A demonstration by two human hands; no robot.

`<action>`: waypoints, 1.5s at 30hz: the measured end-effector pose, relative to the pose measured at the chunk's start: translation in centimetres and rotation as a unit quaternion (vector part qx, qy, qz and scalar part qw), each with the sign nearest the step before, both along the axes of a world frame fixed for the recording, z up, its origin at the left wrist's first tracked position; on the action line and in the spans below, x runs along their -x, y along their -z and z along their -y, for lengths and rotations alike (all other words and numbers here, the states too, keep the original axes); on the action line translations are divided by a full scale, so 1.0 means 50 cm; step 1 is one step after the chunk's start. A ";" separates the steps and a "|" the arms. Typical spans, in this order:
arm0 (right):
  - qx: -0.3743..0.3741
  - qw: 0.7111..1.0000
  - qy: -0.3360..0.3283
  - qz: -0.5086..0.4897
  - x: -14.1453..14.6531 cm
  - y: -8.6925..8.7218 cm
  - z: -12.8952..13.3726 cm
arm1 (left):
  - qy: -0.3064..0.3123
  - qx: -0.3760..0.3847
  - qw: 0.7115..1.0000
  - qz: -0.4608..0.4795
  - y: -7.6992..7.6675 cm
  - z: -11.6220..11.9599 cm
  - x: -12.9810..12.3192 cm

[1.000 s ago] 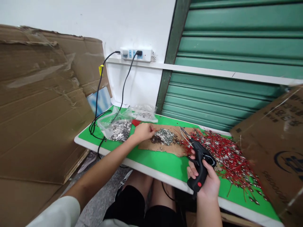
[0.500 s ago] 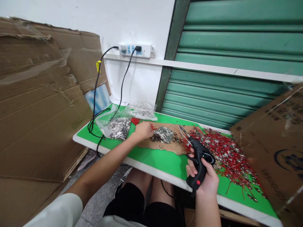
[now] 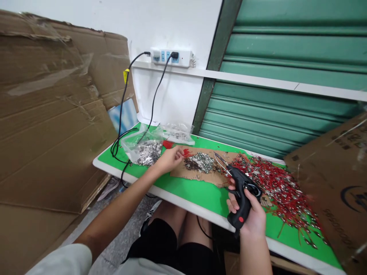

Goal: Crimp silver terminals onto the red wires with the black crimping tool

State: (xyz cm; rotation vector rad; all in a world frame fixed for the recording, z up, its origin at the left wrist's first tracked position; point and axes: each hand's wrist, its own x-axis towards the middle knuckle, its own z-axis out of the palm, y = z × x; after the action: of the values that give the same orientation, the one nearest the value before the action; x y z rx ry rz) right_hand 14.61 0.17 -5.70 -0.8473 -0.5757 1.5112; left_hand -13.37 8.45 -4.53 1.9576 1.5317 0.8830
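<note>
The right hand [image 3: 254,219] grips the black plastic pistol-shaped tool [image 3: 242,185] by its handle, likely to aim its metal tip above the flat brown cardboard [image 3: 183,173] on the green counter [image 3: 197,191]; the left hand [image 3: 169,159] bunches its fingers near thin red strands [image 3: 187,152], possibly pinching one, though I cannot tell.

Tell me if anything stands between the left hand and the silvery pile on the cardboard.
Only a small tuft of red strands sits at the left hand's fingertips, by the far left edge of the silvery pile. Nothing else visible blocks it; the black gun-shaped tool is on the pile's other side.
</note>
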 end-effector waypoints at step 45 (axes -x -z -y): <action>0.141 0.946 -0.159 0.244 0.044 -0.002 -0.036 | -0.021 -0.121 0.989 -0.081 0.079 0.032 0.013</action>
State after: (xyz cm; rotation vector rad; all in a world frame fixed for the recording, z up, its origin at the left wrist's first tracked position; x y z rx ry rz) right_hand 12.41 1.97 -5.58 -1.4261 -0.9044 1.7058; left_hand -14.04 6.83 -8.46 2.2251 1.6260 0.9880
